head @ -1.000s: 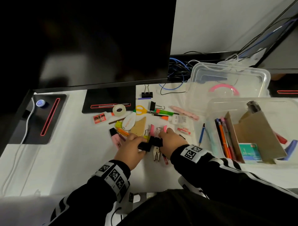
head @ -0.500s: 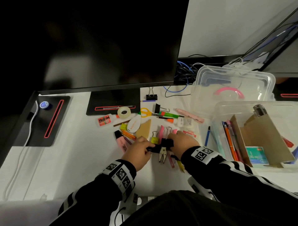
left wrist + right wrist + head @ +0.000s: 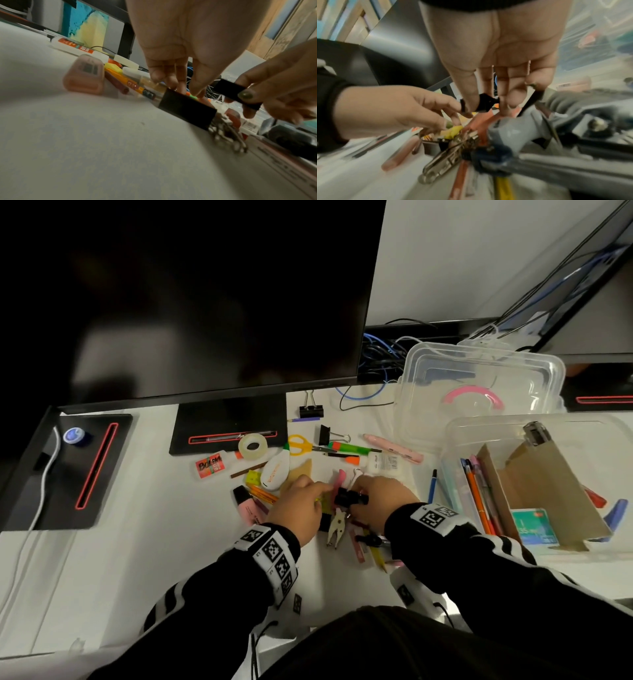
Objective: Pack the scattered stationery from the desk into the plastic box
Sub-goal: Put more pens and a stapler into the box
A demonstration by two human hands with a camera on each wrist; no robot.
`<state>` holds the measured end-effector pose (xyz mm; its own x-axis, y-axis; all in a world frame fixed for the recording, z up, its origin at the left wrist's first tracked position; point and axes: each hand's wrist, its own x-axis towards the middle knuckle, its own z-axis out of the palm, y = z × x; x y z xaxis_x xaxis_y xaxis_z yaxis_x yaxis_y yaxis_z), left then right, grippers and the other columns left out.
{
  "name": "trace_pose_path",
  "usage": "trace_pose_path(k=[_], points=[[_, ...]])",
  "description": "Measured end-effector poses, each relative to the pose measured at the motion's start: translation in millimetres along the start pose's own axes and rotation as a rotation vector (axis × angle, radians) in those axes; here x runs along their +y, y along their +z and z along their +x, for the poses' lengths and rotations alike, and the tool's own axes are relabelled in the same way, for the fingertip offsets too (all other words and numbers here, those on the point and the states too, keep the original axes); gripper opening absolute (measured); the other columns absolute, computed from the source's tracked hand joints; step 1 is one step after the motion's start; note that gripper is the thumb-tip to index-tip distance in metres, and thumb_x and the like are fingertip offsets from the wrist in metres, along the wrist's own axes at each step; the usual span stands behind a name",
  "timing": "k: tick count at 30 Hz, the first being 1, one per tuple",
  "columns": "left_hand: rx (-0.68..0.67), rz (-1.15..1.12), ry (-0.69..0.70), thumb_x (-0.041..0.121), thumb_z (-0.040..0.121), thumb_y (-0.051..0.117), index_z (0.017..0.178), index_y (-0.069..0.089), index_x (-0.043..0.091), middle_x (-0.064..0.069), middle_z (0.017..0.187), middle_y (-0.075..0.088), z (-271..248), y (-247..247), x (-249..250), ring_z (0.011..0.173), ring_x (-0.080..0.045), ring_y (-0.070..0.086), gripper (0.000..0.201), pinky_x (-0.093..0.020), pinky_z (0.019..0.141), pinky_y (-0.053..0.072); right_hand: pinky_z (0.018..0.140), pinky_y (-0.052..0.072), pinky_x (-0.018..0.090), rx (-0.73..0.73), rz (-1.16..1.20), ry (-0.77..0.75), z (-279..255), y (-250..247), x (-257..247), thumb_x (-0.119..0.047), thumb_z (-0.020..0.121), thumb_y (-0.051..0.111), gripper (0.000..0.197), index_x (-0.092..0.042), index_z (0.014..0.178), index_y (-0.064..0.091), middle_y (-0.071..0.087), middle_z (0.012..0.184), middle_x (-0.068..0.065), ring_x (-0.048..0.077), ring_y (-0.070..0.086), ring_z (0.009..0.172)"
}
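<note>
Loose stationery lies in a heap on the white desk. My right hand pinches a black binder clip between thumb and fingers just above the heap; the same clip shows in the right wrist view. My left hand hovers close beside it, fingers pointing down. Its fingertips touch the top edge of a second black binder clip that lies on the desk with its silver handles toward me. The clear plastic box stands open at the right, holding pens, cardboard and a green card.
The box lid lies behind the box. Scissors, a tape roll, a green marker, a pink highlighter and a blue pen are scattered about. A dark monitor overhangs the back of the desk.
The right hand has raised its black clip a little and drawn it away from the left hand. The left hand stays low over the heap.
</note>
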<state>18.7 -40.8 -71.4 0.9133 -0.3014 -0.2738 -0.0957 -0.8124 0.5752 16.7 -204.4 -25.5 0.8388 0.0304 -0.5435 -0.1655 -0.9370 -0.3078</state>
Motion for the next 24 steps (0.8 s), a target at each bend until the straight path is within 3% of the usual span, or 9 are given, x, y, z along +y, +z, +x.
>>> trace_pose_path(k=[3, 6, 9, 12, 18, 22, 24], points=[[-0.032, 0.033, 0.025, 0.012, 0.092, 0.044, 0.128, 0.051, 0.029, 0.002, 0.117, 0.045, 5, 0, 1, 0.107, -0.016, 0.047, 0.041, -0.03, 0.092, 0.044, 0.07, 0.045, 0.028, 0.098, 0.029, 0.105, -3, -6, 5, -0.026, 0.09, 0.051, 0.03, -0.017, 0.118, 0.05, 0.06, 0.109, 0.006, 0.024, 0.06, 0.094], [-0.017, 0.056, 0.008, 0.022, 0.091, 0.048, 0.122, 0.052, 0.028, 0.003, 0.115, 0.05, 10, 1, 8, 0.106, -0.016, 0.05, 0.032, -0.033, 0.09, 0.046, 0.076, 0.05, 0.033, 0.079, -0.044, 0.196, -6, -9, 10, -0.018, 0.089, 0.051, 0.037, -0.011, 0.125, 0.045, 0.052, 0.118, 0.009, 0.027, 0.059, 0.102], [0.024, 0.165, -0.032, 0.037, 0.093, 0.047, 0.11, 0.055, 0.024, 0.003, 0.107, 0.054, 15, 4, 21, 0.098, -0.017, 0.054, 0.023, -0.032, 0.084, 0.046, 0.082, 0.05, 0.036, 0.066, -0.079, 0.242, -9, -6, 13, -0.014, 0.085, 0.055, 0.04, -0.01, 0.124, 0.045, 0.041, 0.125, 0.009, 0.028, 0.054, 0.108], [0.023, 0.241, -0.095, 0.053, 0.091, 0.041, 0.092, 0.056, 0.022, 0.002, 0.093, 0.057, 23, 9, 28, 0.084, -0.019, 0.057, 0.034, -0.036, 0.079, 0.049, 0.082, 0.05, 0.037, 0.067, -0.088, 0.253, -12, -4, 17, -0.014, 0.085, 0.057, 0.041, -0.01, 0.124, 0.045, 0.037, 0.127, 0.008, 0.028, 0.054, 0.107], [0.005, 0.302, -0.146, 0.044, 0.088, 0.048, 0.086, 0.056, 0.02, 0.001, 0.079, 0.061, 30, 3, 42, 0.074, -0.019, 0.057, 0.025, -0.028, 0.065, 0.045, 0.089, 0.05, 0.038, 0.082, -0.078, 0.255, -12, 0, 29, -0.023, 0.089, 0.058, 0.043, -0.009, 0.127, 0.044, 0.036, 0.13, 0.009, 0.028, 0.052, 0.112], [0.116, 0.132, -0.178, 0.045, 0.085, 0.048, 0.076, 0.054, 0.022, 0.002, 0.067, 0.058, 33, -2, 40, 0.066, -0.02, 0.058, 0.026, -0.033, 0.067, 0.052, 0.09, 0.05, 0.038, 0.092, -0.047, 0.25, -14, 0, 33, -0.022, 0.088, 0.057, 0.044, -0.011, 0.128, 0.044, 0.035, 0.13, 0.009, 0.028, 0.051, 0.113], [0.195, -0.026, -0.187, 0.038, 0.088, 0.052, 0.08, 0.057, 0.017, 0.003, 0.071, 0.061, 33, -6, 42, 0.072, -0.021, 0.061, 0.023, -0.034, 0.069, 0.051, 0.091, 0.049, 0.039, 0.109, -0.039, 0.24, -14, -1, 32, -0.022, 0.09, 0.052, 0.04, -0.011, 0.128, 0.044, 0.037, 0.129, 0.009, 0.028, 0.051, 0.114]])
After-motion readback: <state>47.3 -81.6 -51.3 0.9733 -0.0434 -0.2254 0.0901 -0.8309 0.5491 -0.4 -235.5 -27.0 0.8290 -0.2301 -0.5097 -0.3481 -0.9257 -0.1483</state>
